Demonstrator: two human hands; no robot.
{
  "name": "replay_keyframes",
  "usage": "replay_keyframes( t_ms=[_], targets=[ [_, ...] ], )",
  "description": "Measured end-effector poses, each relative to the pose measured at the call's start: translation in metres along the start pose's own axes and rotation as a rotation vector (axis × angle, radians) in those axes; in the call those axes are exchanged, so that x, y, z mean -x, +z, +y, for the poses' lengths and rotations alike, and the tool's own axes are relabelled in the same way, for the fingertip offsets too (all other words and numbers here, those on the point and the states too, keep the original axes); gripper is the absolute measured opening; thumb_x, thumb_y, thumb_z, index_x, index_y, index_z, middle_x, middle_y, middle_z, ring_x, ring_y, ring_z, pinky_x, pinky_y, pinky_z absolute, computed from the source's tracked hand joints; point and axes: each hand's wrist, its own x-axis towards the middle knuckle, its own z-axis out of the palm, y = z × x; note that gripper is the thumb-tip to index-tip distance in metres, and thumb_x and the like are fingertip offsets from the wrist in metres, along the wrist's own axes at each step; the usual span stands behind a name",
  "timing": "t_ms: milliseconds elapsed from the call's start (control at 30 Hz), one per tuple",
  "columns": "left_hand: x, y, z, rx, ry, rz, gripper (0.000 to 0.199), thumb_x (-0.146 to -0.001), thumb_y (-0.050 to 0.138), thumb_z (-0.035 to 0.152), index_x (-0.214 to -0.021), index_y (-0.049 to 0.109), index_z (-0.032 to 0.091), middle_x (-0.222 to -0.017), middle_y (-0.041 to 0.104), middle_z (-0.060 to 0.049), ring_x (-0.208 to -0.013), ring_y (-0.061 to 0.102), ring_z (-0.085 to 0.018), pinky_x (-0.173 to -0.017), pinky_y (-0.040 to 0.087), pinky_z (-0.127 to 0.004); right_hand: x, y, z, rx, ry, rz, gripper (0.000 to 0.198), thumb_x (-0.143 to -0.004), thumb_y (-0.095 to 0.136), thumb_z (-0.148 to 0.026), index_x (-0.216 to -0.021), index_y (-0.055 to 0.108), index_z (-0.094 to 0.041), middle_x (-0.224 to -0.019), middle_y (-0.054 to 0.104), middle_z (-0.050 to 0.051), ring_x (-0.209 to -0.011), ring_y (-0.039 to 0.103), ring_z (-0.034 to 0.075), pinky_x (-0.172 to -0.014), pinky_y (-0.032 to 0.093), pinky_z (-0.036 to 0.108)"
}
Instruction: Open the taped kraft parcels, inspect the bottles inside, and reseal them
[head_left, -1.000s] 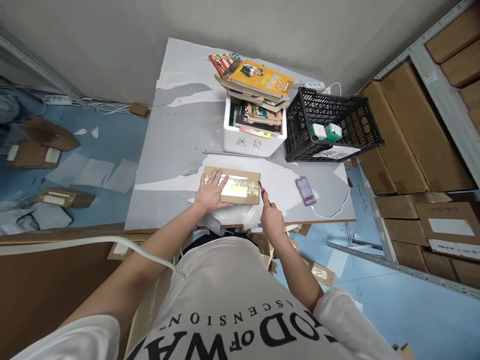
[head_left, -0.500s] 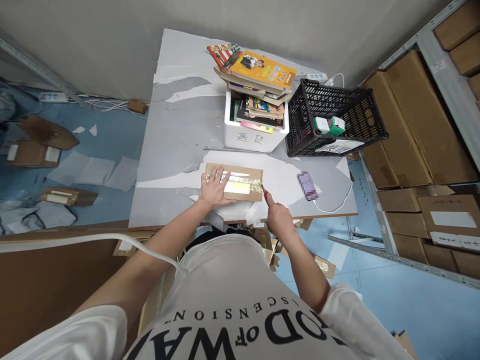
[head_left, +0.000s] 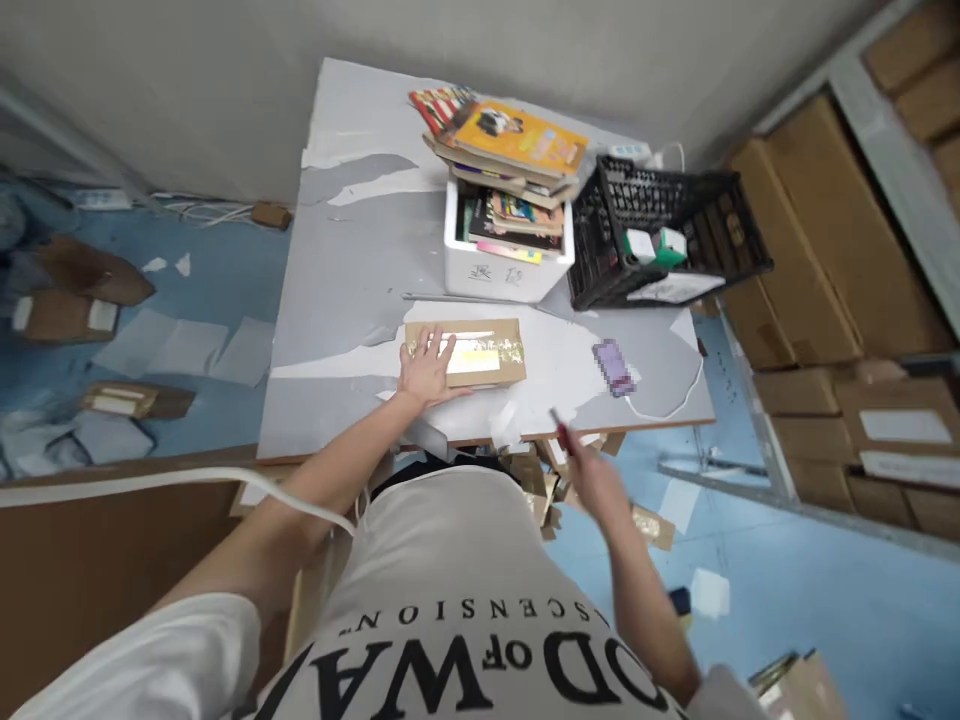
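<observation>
A small taped cardboard box (head_left: 509, 350) with a white and yellow label lies near the front of the table. My left hand (head_left: 427, 372) rests on its left end with the fingers spread, pressing flat on the top. In my right hand (head_left: 596, 478) is a red utility knife (head_left: 562, 430), its blade pointing up and left. That hand is off the box, right of it and over the table's front edge, smeared by motion. A purple phone (head_left: 613, 368), partly pixelated, lies to the right with a white cable plugged in.
Behind the box stands a white foam box (head_left: 491, 275) heaped with books (head_left: 536, 138). Beside it is a black plastic crate (head_left: 600, 285) holding small cartons. Shelves with cardboard boxes (head_left: 795, 230) line the right. Torn paper and cartons (head_left: 139, 398) litter the blue floor.
My right hand has pulled the knife away from the box's right end, down and to the right. The box has tipped or shifted slightly under my left hand, which stays on it.
</observation>
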Motion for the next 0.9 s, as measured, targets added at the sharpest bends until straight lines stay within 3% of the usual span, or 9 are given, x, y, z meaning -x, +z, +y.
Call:
replay_keyframes(
  t_ms=[100, 200, 400, 533, 633, 767, 900],
  targets=[
    [0.002, 0.001, -0.001, -0.02, 0.015, 0.025, 0.102, -0.069, 0.054, 0.073, -0.15, 0.023, 0.02, -0.156, 0.017, -0.019, -0.144, 0.008, -0.043, -0.107, 0.009, -0.065, -0.013, -0.003, 0.023, 0.024, 0.14, 0.196, 0.057, -0.095, 0.034, -0.029, -0.15, 0.024, -0.019, -0.102, 0.067, 0.016, -0.083, 0.066, 0.026, -0.071, 0.045, 0.033],
    [0.003, 0.004, -0.002, -0.025, 0.034, 0.048, 0.104, -0.069, 0.054, 0.074, -0.151, 0.022, 0.018, -0.156, 0.016, -0.02, -0.144, 0.008, -0.043, -0.107, 0.007, -0.067, -0.049, 0.015, 0.029, -0.053, 0.127, 0.295, 0.059, -0.096, 0.026, -0.027, -0.152, 0.014, -0.015, -0.116, 0.062, 0.017, -0.1, 0.062, 0.027, -0.079, 0.046, 0.034],
    [0.003, 0.004, -0.003, -0.023, 0.069, 0.09, 0.095, -0.074, 0.051, 0.071, -0.149, 0.027, 0.018, -0.156, 0.018, -0.019, -0.143, 0.01, -0.043, -0.106, -0.003, -0.071, -0.122, 0.078, 0.022, 0.006, 0.143, 0.119, 0.062, -0.093, 0.026, -0.02, -0.153, 0.01, -0.017, -0.116, 0.053, 0.019, -0.1, 0.06, 0.027, -0.084, 0.046, 0.038],
    [0.005, 0.006, -0.005, 0.014, 0.176, 0.088, 0.078, -0.082, 0.051, 0.061, -0.147, 0.033, 0.02, -0.154, 0.025, -0.018, -0.144, 0.017, -0.038, -0.11, -0.007, -0.067, -0.142, 0.103, 0.021, 0.122, 0.122, 0.059, 0.066, -0.089, 0.027, -0.011, -0.152, 0.014, -0.026, -0.119, 0.046, 0.017, -0.106, 0.055, 0.027, -0.088, 0.044, 0.042],
    [0.005, 0.013, -0.008, 0.074, 0.243, 0.064, 0.073, -0.085, 0.051, 0.056, -0.145, 0.035, 0.019, -0.153, 0.029, -0.017, -0.143, 0.021, -0.034, -0.114, -0.007, -0.06, -0.145, 0.12, 0.022, 0.146, 0.129, 0.05, 0.068, -0.088, 0.027, -0.008, -0.152, 0.014, -0.026, -0.124, 0.041, 0.019, -0.108, 0.051, 0.028, -0.088, 0.044, 0.044],
    [0.003, 0.026, -0.016, 0.107, 0.327, 0.062, 0.068, -0.088, 0.049, 0.054, -0.144, 0.036, 0.017, -0.151, 0.033, -0.017, -0.143, 0.023, -0.031, -0.117, -0.001, -0.053, -0.143, 0.134, 0.026, 0.151, 0.109, 0.04, 0.067, -0.088, 0.031, -0.009, -0.152, 0.017, -0.024, -0.13, 0.037, 0.022, -0.112, 0.046, 0.029, -0.09, 0.043, 0.047],
    [0.001, 0.033, -0.021, 0.06, 0.4, 0.087, 0.066, -0.09, 0.047, 0.051, -0.144, 0.035, 0.014, -0.149, 0.036, -0.018, -0.143, 0.026, -0.03, -0.117, 0.012, -0.051, -0.147, 0.122, 0.025, 0.107, 0.053, 0.128, 0.059, -0.091, 0.038, -0.024, -0.149, 0.026, -0.022, -0.139, 0.032, 0.022, -0.124, 0.036, 0.035, -0.095, 0.039, 0.054]
  ],
)
